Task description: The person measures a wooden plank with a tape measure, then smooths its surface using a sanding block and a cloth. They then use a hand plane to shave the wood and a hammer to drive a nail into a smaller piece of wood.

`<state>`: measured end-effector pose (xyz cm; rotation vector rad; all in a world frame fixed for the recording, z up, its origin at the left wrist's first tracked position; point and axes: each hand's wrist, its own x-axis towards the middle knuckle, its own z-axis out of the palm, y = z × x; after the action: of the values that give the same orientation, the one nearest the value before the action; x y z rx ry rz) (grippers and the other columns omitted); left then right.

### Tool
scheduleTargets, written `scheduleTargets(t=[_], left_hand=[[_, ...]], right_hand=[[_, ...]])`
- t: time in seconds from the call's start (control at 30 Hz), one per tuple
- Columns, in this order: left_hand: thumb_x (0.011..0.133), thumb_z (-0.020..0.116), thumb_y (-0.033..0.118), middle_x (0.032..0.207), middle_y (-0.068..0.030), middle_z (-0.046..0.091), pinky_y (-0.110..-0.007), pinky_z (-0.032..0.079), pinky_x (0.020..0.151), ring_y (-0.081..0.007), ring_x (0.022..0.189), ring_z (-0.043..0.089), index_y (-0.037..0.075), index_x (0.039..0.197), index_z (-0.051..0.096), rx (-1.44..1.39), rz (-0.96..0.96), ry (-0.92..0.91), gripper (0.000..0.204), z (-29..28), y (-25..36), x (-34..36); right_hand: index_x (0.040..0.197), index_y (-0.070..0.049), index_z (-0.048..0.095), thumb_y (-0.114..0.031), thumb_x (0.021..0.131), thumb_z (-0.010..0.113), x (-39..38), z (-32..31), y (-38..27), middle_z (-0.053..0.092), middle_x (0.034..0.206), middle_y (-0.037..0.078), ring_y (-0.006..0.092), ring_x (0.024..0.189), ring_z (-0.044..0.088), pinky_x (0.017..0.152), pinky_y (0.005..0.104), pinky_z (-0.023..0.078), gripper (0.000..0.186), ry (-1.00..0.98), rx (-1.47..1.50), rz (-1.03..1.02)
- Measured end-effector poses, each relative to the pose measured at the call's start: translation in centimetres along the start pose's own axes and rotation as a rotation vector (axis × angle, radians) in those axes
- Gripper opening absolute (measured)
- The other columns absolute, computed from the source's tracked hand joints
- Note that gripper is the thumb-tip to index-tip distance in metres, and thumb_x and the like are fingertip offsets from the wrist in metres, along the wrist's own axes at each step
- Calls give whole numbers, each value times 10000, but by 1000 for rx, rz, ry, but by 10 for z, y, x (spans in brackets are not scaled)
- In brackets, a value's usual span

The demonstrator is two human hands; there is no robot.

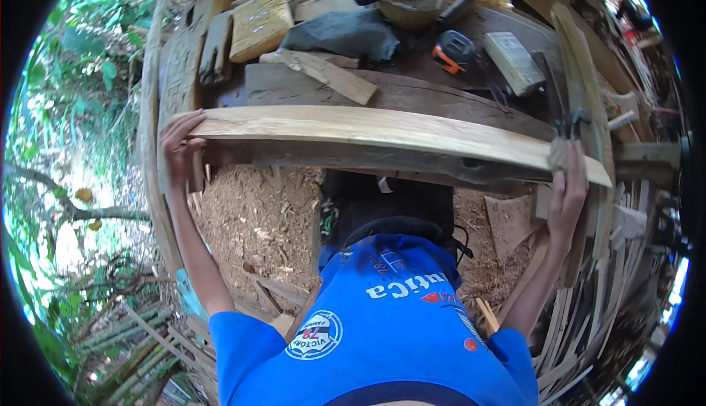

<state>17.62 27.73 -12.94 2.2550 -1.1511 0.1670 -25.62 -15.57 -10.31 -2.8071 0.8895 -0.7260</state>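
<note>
A long, pale wooden plank (353, 125) lies across the near edge of the workbench, slightly bowed in this wide view. My left hand (182, 140) is closed round its left end, fingers over the top. At the other end my right hand (569, 189) grips the plank near its tapered tip. A small round brownish thing (558, 154) sits against the right fingers; what it is I cannot tell. Just beyond that hand, a dark metal tool head (572, 120), like a hammer's, rests by the bench's right side.
On the bench lie an orange-and-black tape measure (454, 53), a pale rectangular block (514, 63), a dark cloth (340, 34), a thick wood block (260, 25) and a thin offcut (331, 76). Wood shavings (257, 218) cover the ground; sticks (618, 288) are piled at right.
</note>
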Motion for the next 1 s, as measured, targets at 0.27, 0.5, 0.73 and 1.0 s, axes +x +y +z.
scheduleTargets(t=[0.27, 0.5, 0.73, 1.0], left_hand=[[666, 674, 404, 603, -56, 527, -330, 363, 677, -228, 654, 481, 49, 615, 556, 208, 83, 355, 378, 25, -18, 49], [823, 548, 163, 513, -111, 483, -373, 315, 570, -263, 494, 432, 25, 540, 511, 129, 65, 669, 317, 56, -3, 87], [852, 531, 213, 520, -158, 485, -395, 334, 546, -290, 495, 442, -6, 550, 508, 158, -55, 367, 374, 50, -34, 87], [857, 476, 399, 587, -220, 523, -432, 376, 554, -357, 580, 551, -31, 589, 551, 201, -228, 157, 512, 60, -52, 97]], right_hand=[[1134, -61, 553, -118, 814, 458, 73, 55, -119, 548, 1156, 139, 296, 1142, 459, 999, 410, 309, 339, 119, -114, -128], [1304, -92, 361, -299, 854, 458, 81, 154, -304, 345, 1336, 158, 299, 1251, 322, 1048, 441, 225, 505, 104, 207, -344], [1285, -127, 392, -211, 840, 475, 81, 102, -164, 349, 1366, 99, 260, 1264, 323, 1007, 406, 291, 461, -85, -51, -337], [1377, -55, 284, -191, 931, 358, 33, 61, 21, 223, 1443, 156, 293, 1347, 187, 1110, 384, 151, 472, 76, -208, 327]])
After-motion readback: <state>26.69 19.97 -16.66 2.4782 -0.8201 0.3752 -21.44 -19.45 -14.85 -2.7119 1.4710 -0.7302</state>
